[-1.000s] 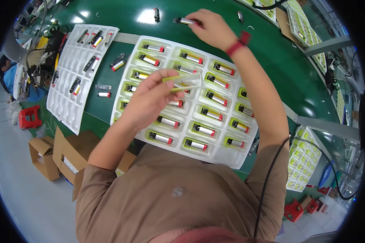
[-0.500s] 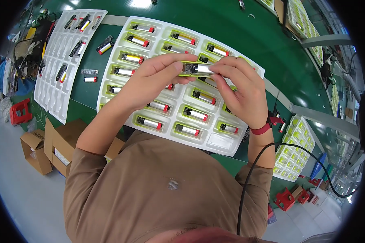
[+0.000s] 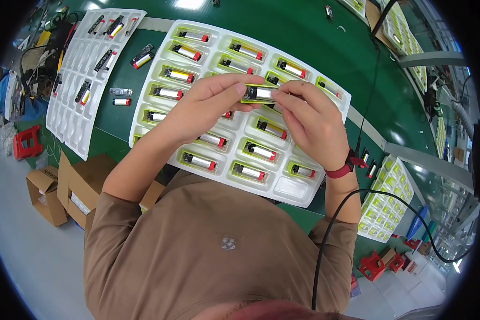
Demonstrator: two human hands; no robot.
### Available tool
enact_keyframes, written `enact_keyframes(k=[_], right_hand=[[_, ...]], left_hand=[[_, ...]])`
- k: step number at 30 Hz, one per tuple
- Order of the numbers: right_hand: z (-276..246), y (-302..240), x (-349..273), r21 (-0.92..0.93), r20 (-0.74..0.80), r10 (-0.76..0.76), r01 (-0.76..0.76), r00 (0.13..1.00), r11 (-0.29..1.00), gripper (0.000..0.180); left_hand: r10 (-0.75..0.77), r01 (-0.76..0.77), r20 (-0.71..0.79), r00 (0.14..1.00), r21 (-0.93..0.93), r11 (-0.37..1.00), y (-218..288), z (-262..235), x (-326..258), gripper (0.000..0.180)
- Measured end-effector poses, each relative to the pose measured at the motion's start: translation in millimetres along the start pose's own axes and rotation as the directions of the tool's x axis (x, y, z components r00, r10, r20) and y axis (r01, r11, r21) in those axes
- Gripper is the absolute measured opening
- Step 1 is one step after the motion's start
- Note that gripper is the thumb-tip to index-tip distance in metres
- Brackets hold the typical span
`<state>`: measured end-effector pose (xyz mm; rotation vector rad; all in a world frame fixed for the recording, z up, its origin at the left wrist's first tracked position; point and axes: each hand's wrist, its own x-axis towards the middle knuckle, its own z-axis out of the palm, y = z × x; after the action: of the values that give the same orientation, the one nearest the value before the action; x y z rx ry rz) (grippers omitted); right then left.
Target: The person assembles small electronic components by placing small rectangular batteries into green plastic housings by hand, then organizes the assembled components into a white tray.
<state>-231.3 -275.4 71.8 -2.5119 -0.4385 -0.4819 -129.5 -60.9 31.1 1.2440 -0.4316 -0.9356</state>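
My left hand (image 3: 205,104) grips the left end of a small yellow-green casing (image 3: 246,100), thumb on top. A silver cylindrical battery (image 3: 263,94) with a black part at its left end lies in that casing. The fingertips of my right hand (image 3: 317,120) close over the battery's right end and hide it. Both hands are above a large white tray (image 3: 292,188). In its compartments sit several yellow-green casings, most holding a silver battery (image 3: 197,161) with a red end, some with yellow wrap.
A second white tray (image 3: 72,125) at left carries a few batteries and black parts. Loose batteries (image 3: 142,60) lie between the trays. At right stand another tray of green casings (image 3: 386,200) and a grey metal bar (image 3: 426,160). A black cable (image 3: 325,240) crosses my right arm.
My right fingers have closed in further over the battery's right end, and that hand has shifted slightly left and down. My left hand has barely moved and keeps its grip.
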Motion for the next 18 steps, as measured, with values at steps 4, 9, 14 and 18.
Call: enact_keyframes(k=[4,9,14,18], right_hand=[[4,-5,-2,-0.106,0.042,-0.009,0.013,0.999,0.994,0.031],[8,-6,-3,-0.137,0.032,-0.023,0.027,0.999,0.99,0.034],[16,-3,-6,-0.149,-0.019,-0.044,0.041,0.999,0.988,0.034],[18,3,-10,0.177,-0.089,0.123,-0.106,0.988,0.978,0.03]], left_hand=[[0.006,-0.006,-0.013,1.0,0.048,0.999,-2,-1,2,0.036],[0.025,-0.027,-0.06,0.998,-0.027,0.999,-2,4,5,0.035],[-0.018,0.025,-0.073,0.997,0.101,0.995,-1,0,5,0.033],[-0.037,0.042,-0.062,0.997,0.089,0.995,2,3,6,0.034]])
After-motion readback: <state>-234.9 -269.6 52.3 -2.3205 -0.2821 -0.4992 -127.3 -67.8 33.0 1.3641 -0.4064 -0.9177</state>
